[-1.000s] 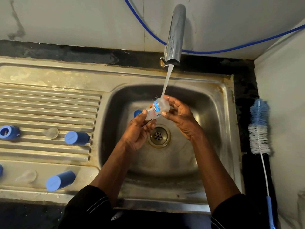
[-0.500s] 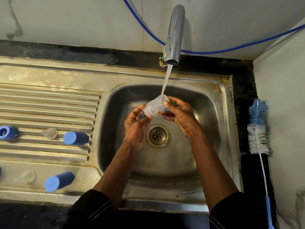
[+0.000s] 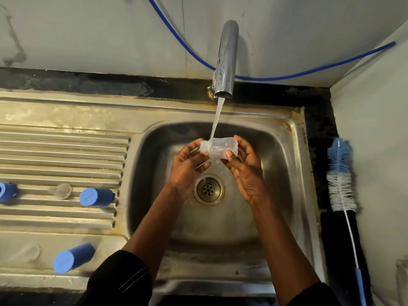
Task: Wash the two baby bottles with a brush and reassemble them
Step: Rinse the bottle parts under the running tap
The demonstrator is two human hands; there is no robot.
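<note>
A clear baby bottle body (image 3: pixel 219 147) lies sideways under the running tap (image 3: pixel 225 60), over the sink basin (image 3: pixel 273 173). My left hand (image 3: pixel 187 168) grips its left end and my right hand (image 3: pixel 247 171) grips its right end, thumbs on the near side. Water falls onto the bottle. Two blue caps (image 3: pixel 96 197) (image 3: pixel 72 257) and a blue ring (image 3: pixel 7 192) lie on the drainboard (image 3: pixel 61 151), with clear teats (image 3: pixel 60 191) (image 3: pixel 27 252) beside them. The bottle brush (image 3: pixel 341 180) lies on the counter at the right.
A blue hose (image 3: pixel 265 78) runs along the back wall. The drain (image 3: pixel 208 189) sits below my hands. A side wall closes the right, just past the brush. The drainboard fills the left.
The bottle has turned from tilted to lying level under the stream, its printed label now out of sight. Both hands rose slightly and shifted their grip to the bottle's two ends.
</note>
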